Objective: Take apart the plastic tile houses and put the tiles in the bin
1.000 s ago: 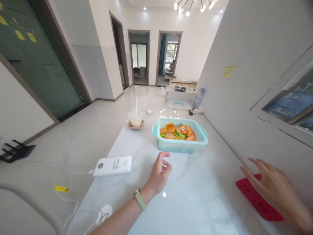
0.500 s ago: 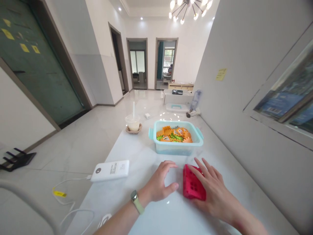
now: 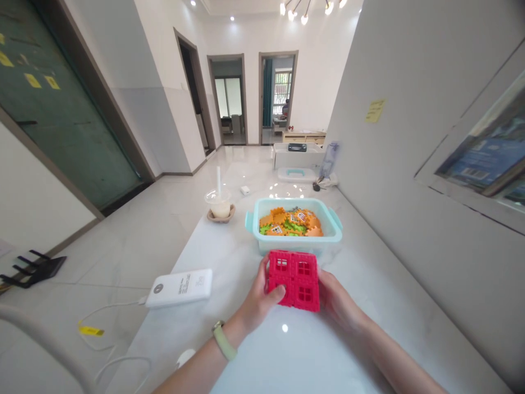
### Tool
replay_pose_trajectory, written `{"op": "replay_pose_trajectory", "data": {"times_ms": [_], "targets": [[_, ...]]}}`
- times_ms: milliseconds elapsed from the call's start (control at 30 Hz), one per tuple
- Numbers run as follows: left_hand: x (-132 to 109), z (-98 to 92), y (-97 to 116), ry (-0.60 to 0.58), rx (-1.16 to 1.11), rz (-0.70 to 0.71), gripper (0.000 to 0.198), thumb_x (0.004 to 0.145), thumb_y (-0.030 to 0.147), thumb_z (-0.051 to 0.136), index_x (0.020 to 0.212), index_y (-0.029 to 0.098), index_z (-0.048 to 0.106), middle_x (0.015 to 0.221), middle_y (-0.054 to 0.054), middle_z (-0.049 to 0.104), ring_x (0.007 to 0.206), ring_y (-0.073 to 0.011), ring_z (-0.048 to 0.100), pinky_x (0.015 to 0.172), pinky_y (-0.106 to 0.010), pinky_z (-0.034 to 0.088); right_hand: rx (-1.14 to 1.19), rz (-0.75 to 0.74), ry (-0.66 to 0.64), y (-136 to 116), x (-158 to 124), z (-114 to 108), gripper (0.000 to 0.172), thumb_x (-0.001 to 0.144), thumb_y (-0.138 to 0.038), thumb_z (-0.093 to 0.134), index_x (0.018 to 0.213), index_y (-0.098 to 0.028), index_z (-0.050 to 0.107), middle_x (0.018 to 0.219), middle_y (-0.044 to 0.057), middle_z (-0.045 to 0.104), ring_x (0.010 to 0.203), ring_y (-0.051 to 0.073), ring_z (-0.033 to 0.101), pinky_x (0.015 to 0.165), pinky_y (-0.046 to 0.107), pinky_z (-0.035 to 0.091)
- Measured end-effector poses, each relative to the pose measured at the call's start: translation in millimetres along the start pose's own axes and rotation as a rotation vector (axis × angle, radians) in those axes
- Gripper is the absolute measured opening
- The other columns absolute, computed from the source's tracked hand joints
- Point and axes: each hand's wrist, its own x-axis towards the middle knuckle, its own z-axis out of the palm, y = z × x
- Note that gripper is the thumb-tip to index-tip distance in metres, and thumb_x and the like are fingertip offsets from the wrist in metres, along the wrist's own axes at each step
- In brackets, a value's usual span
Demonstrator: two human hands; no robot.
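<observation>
Between my two hands is a red plastic block structure [image 3: 304, 280] with small square window grids on its face, tilted up toward me. My left hand [image 3: 259, 295] grips its left side, thumb across the lower left window and fingers behind. Along the right side, my right hand [image 3: 334, 295] is closed on the structure, its fingertips hidden behind it. Just beyond stands a light blue plastic tub [image 3: 331, 237] filled with orange and green toothed building pieces [image 3: 289, 223], some bearing window patterns.
A white power bank [image 3: 179, 288] with a cable lies at the table's left edge. Farther back are a drink cup with a straw [image 3: 220, 206] in a cardboard holder, a small white adapter [image 3: 245, 190], a lid with a blue handle [image 3: 296, 174] and dark keys [image 3: 316, 186]. A wall borders the right.
The red structure has been raised and turned to face me, moving slightly left. My left hand has closed on its left side, and my right hand has shifted from over it to its right side.
</observation>
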Motion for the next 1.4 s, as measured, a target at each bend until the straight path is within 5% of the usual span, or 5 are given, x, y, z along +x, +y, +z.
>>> {"op": "replay_pose_trajectory", "data": {"times_ms": [333, 533, 1033, 1200, 1400], "targets": [[-7, 1.4, -11, 0.158, 0.085, -0.090, 0.086, 0.091, 0.039, 0.067, 0.155, 0.030, 0.009, 0.157, -0.010, 0.033, 0.143, -0.0268, 0.034, 0.116, -0.041, 0.034, -0.196, -0.239, 0.145, 13, -2, 24, 0.049, 0.092, -0.050, 0.061, 0.134, -0.027, 0.051, 0.136, 0.007, 0.059, 0.123, 0.025, 0.055, 0.108, 0.040, 0.042], [-4, 1.9, -13, 0.148, -0.303, -0.272, 0.061, 0.094, 0.052, 0.056, 0.144, 0.023, 0.039, 0.127, -0.014, 0.063, 0.106, -0.0317, 0.066, 0.079, -0.043, 0.058, 0.092, 0.020, 0.135, 14, -2, 26, 0.050, 0.091, -0.061, 0.054, 0.114, -0.016, 0.063, 0.072, 0.005, 0.070, 0.054, 0.017, 0.061, 0.042, 0.024, 0.048], [0, -14.3, 21, 0.120, -0.855, -0.429, 0.041, 0.086, 0.047, 0.060, 0.103, 0.010, 0.066, 0.087, -0.010, 0.065, 0.066, -0.0134, 0.058, 0.044, -0.017, 0.045, 0.415, 0.122, 0.001, -3, -5, 13, 0.053, 0.091, -0.061, 0.051, 0.100, -0.012, 0.069, 0.081, 0.011, 0.073, 0.049, 0.013, 0.062, 0.038, 0.019, 0.046], [42, -24.2, 88, 0.167, -0.433, -0.066, 0.044, 0.087, 0.049, 0.061, 0.110, 0.012, 0.064, 0.095, -0.011, 0.067, 0.076, -0.0197, 0.065, 0.053, -0.024, 0.053, 0.077, -0.305, 0.294, -84, 20, -13, 0.042, 0.086, -0.060, 0.061, 0.096, -0.019, 0.069, 0.076, 0.007, 0.072, 0.058, 0.018, 0.064, 0.047, 0.025, 0.051], [128, -10.4, 128, 0.185, 0.856, 0.414, 0.054, 0.085, 0.033, 0.068, 0.136, 0.020, 0.055, 0.128, -0.010, 0.064, 0.112, -0.0279, 0.061, 0.096, -0.038, 0.050, -0.852, -0.534, 0.351, -166, 76, -23, 0.063, 0.081, -0.051, 0.069, 0.136, -0.024, 0.054, 0.111, 0.008, 0.073, 0.096, 0.030, 0.069, 0.085, 0.047, 0.057]]}}
